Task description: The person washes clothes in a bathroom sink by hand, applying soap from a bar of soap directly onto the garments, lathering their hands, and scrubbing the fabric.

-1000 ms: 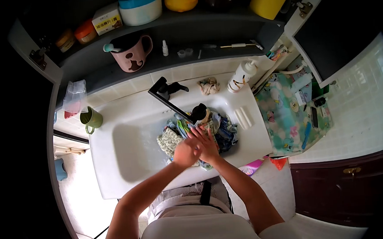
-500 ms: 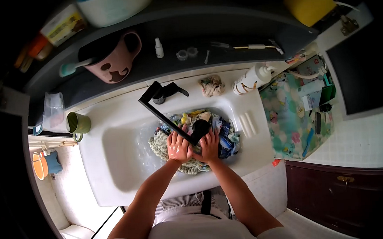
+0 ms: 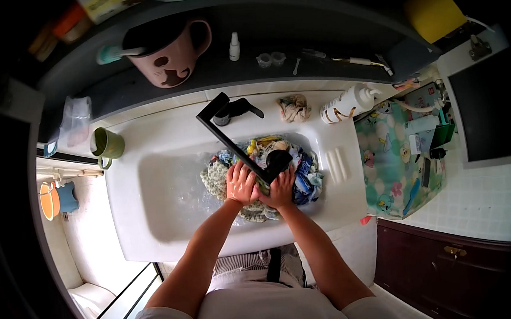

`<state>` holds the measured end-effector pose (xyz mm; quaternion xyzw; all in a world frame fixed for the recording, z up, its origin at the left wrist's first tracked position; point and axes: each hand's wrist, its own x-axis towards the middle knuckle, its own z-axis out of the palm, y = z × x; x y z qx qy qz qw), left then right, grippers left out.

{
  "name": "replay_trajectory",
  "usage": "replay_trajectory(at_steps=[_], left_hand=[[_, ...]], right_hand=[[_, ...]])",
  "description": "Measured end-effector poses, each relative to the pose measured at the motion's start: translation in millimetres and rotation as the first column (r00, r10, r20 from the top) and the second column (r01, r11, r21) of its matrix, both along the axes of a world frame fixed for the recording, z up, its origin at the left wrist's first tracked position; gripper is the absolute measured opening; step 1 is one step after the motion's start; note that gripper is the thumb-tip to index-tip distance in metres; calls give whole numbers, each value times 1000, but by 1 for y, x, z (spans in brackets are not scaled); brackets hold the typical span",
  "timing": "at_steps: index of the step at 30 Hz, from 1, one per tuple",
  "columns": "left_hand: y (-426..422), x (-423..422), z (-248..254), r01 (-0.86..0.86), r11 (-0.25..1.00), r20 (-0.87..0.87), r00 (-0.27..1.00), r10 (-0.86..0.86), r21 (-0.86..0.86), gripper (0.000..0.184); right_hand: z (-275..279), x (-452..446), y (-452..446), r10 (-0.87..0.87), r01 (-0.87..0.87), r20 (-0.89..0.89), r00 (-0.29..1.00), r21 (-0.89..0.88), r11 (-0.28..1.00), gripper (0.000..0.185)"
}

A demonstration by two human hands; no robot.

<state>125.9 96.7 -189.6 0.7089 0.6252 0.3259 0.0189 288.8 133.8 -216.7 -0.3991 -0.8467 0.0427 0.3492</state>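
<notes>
A heap of wet, patterned cloth (image 3: 308, 177) lies in the white sink (image 3: 171, 223), in shallow water. My left hand (image 3: 242, 185) rests on the pale, knitted-looking part of the heap, fingers spread and pointing away from me. Close beside it, my right hand (image 3: 280, 188) lies on the darker cloth with its fingers apart, its upper part partly behind the tap's end. Both hands press flat on the heap and grip nothing that I can see. The black tap (image 3: 234, 143) reaches over the cloth between me and the sink's back edge.
On the sink's back ledge are a crumpled cloth (image 3: 294, 108) and a white pump bottle (image 3: 348, 103). A green mug (image 3: 108, 145) stands at the left corner. Overhead, a dark shelf (image 3: 215, 74) holds a pink mug (image 3: 173, 59). A dark red cabinet (image 3: 425, 260) is at the right.
My hands, one over the other a second ago, have moved apart and lie side by side on the heap. The view has shifted, and more of the floor at the left shows.
</notes>
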Motion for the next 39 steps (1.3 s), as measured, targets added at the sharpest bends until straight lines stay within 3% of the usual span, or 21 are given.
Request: replay_trajectory(at_steps=[3,5,7,9,10,11,13,15,18,21,27,29,31,32,35,37,38,39], left_hand=[[-3,-3,24,-7,995,28,1000,10,-99,50],[-9,-11,34,51,985,68,997,-40,-167,49],[-12,-23,37,102,953,68,994,-86,-285,57],[-20,-27,46,116,954,125,989,-84,-276,60],[-25,-22,50,98,941,105,992,-68,-323,66],[-29,-15,48,85,929,60,996,-68,-361,85],[-37,0,60,55,875,-1,998,-63,-481,104],[-45,9,53,33,900,-31,998,-52,-434,120],[-49,14,55,9,890,-65,997,-44,-456,127],[-50,19,53,-23,878,-109,994,-33,-478,131],[-51,11,56,-33,836,-233,966,-114,-547,138],[-49,14,51,-55,843,-254,962,-99,-535,140],[-49,20,46,-88,847,-279,957,-74,-524,141],[-49,22,48,-97,849,-263,964,-51,-520,142],[-49,24,49,-113,845,-283,958,-47,-522,137],[-47,24,48,-121,793,-331,937,-106,-597,130],[-47,23,48,-129,764,-355,925,-137,-632,127],[-50,20,53,-145,752,-416,890,-185,-643,99]], right_hand=[[33,5,-6,50,-34,90,995,-173,984,63],[68,26,10,265,-218,72,961,-390,895,80],[99,51,21,180,-96,266,947,-299,949,92],[110,74,43,167,-10,338,926,-422,907,113],[106,83,45,165,33,373,913,-471,882,120],[100,88,46,168,71,403,900,-516,853,126],[87,89,38,186,74,570,801,-401,913,138],[80,84,31,134,146,642,755,-364,920,136],[64,80,30,122,175,613,780,-403,898,123],[55,74,29,75,349,668,740,-477,807,106],[84,78,6,-329,512,412,850,-497,700,73],[116,87,13,-423,462,198,884,-499,733,65],[148,89,28,-296,174,-144,944,-544,821,59],[169,77,25,-200,96,-172,965,-481,872,56],[160,36,2,-142,77,-158,977,-360,930,51],[156,2,-21,-163,190,99,982,-476,859,62],[143,-12,-29,-118,121,35,992,-466,876,70],[127,-23,-37,-72,51,-28,997,-453,890,79]])
